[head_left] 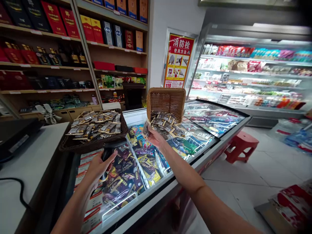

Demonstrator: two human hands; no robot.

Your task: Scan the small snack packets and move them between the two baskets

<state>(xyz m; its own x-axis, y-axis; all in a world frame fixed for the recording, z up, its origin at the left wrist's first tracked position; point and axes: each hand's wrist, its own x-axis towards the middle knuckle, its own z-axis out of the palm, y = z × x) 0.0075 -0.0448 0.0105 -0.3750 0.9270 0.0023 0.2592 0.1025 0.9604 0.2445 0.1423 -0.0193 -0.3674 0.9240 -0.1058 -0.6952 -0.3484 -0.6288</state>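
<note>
My left hand (101,167) is wrapped around the grip of a black handheld barcode scanner (109,151), held over the glass top of a chest freezer. My right hand (154,136) pinches a small snack packet (146,128) in front of a tan wicker basket (166,94). That basket lies tipped on its side, its opening towards me, with a heap of similar packets (165,123) inside and spilling onto the glass. Beyond the scanner, a dark woven tray (122,122) holds a pile of brown and gold packets (97,125).
Bagged frozen goods show through the chest freezer (151,187). A white counter (46,156) with a black device and cable borders it on the left. On the right are a red stool (241,146) and a lit refrigerated display (243,68). Shelves (114,47) of boxes stand behind.
</note>
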